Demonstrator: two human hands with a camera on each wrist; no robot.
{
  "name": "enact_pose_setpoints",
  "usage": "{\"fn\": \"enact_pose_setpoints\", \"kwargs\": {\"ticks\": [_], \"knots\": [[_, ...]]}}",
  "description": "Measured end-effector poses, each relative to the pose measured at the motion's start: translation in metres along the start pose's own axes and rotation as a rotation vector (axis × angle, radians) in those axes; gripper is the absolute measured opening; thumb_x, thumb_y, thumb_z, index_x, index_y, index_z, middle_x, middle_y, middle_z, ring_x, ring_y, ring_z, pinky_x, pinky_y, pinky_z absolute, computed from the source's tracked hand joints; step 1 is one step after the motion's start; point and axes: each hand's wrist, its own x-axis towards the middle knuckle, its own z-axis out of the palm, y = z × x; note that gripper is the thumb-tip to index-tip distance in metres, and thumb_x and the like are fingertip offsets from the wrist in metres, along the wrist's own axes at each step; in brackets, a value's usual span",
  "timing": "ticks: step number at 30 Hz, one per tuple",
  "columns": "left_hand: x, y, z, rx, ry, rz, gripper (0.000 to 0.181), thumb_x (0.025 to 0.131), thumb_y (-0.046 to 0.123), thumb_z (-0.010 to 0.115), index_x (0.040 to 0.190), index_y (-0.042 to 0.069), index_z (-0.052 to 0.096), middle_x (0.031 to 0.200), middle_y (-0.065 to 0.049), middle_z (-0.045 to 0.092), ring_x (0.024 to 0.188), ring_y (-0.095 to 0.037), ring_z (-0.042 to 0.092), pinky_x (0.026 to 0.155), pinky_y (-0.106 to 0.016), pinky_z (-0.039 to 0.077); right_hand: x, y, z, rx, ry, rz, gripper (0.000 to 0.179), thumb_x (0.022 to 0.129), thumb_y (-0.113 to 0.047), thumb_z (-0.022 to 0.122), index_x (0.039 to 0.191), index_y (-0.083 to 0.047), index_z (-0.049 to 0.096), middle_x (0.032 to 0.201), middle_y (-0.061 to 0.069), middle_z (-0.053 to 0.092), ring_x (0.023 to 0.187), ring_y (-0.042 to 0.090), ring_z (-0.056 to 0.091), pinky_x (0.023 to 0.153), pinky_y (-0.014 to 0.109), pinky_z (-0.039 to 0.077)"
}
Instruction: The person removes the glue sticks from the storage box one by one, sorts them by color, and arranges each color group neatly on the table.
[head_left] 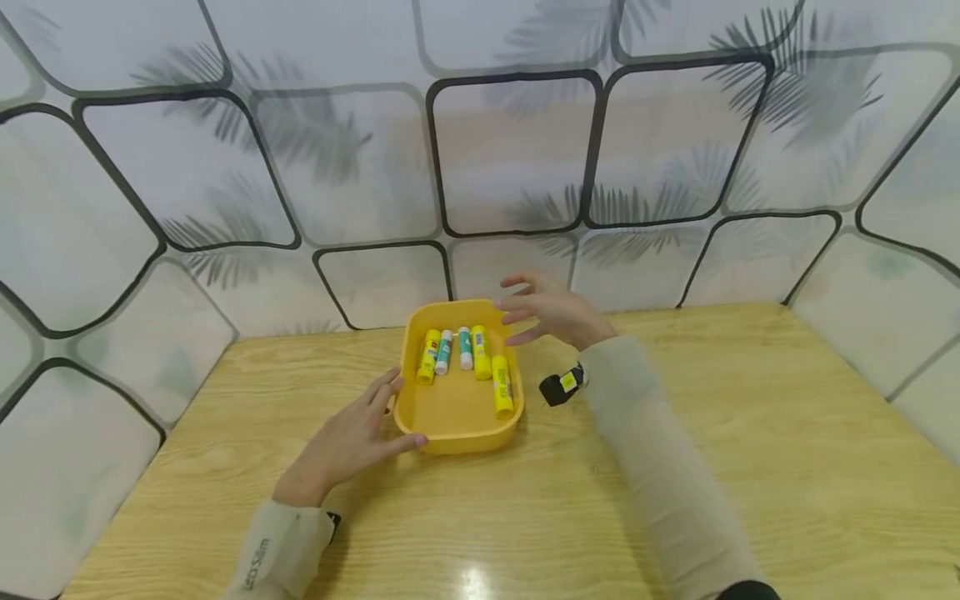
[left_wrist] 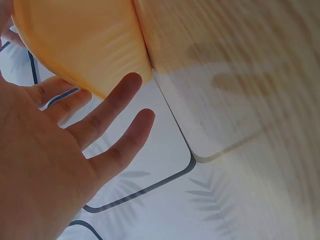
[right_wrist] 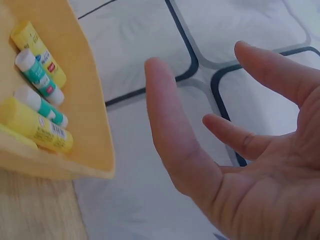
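A yellow plastic tray (head_left: 457, 421) stands on the table and holds several glue sticks. Toward its back left lie a yellow glue stick (head_left: 428, 357) and a teal-and-white one (head_left: 444, 352). Right of these are another teal-and-white glue stick (head_left: 465, 347) and a yellow one (head_left: 481, 352); one more yellow glue stick (head_left: 502, 387) lies along the right wall. My left hand (head_left: 341, 446) is at the tray's left side, fingers spread, thumb at the front left corner; firm contact is unclear. Over the back right corner, my right hand (head_left: 555, 312) hangs with parted fingers, holding nothing.
The light wood table (head_left: 750, 433) runs back to a pale wall covering (head_left: 517, 158) with dark outlines and leaf prints, close behind the tray. A black wrist device with a yellow label (head_left: 567, 382) sticks out beside my right wrist.
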Motion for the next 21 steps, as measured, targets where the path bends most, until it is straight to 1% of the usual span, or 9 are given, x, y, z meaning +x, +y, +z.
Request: {"fn": "enact_pose_setpoints", "kwargs": {"ticks": [6,12,15,19,21], "knots": [[0.001,0.001,0.0,-0.009,-0.011,-0.009,0.094,0.093,0.062,0.064,0.154,-0.003,0.035,0.164,-0.019,0.026,0.13,-0.043,0.052,0.103,-0.061,0.044,0.013,0.003,0.015,0.058,0.034,0.044,0.061,0.102,-0.016,0.063,0.153,-0.002,0.034,0.145,0.022,0.045,0.129,0.041,0.052,0.081,0.042,0.061],[0.001,0.0,0.002,-0.012,-0.007,0.002,0.093,0.094,0.06,0.064,0.154,-0.004,0.035,0.164,-0.02,0.025,0.121,-0.04,0.059,0.101,-0.061,0.046,0.021,0.006,0.035,0.089,0.071,0.07,0.056,0.101,-0.017,0.064,0.149,-0.001,0.04,0.143,0.022,0.048,0.129,0.042,0.051,0.084,0.043,0.06],[0.0,0.0,0.001,-0.015,0.004,0.003,0.091,0.094,0.058,0.065,0.155,-0.002,0.033,0.164,-0.021,0.024,0.121,-0.04,0.059,0.101,-0.062,0.045,0.024,0.008,0.043,0.115,0.084,0.072,0.052,0.101,-0.017,0.065,0.145,-0.001,0.042,0.144,0.023,0.048,0.13,0.043,0.05,0.082,0.043,0.06],[-0.001,0.001,0.001,-0.025,0.001,0.01,0.092,0.094,0.057,0.066,0.156,-0.001,0.031,0.164,-0.021,0.024,0.121,-0.041,0.059,0.1,-0.063,0.046,0.027,0.014,0.054,0.175,0.067,0.081,0.053,0.102,-0.016,0.064,0.146,0.001,0.041,0.146,0.025,0.047,0.131,0.045,0.048,0.081,0.044,0.061],[0.0,0.001,0.001,-0.025,0.004,0.021,0.092,0.094,0.057,0.066,0.155,-0.002,0.032,0.163,-0.021,0.026,0.121,-0.041,0.059,0.098,-0.062,0.047,0.029,0.016,0.059,0.187,0.054,0.086,0.055,0.102,-0.016,0.064,0.147,0.001,0.039,0.147,0.025,0.047,0.132,0.046,0.048,0.081,0.044,0.061]]}}
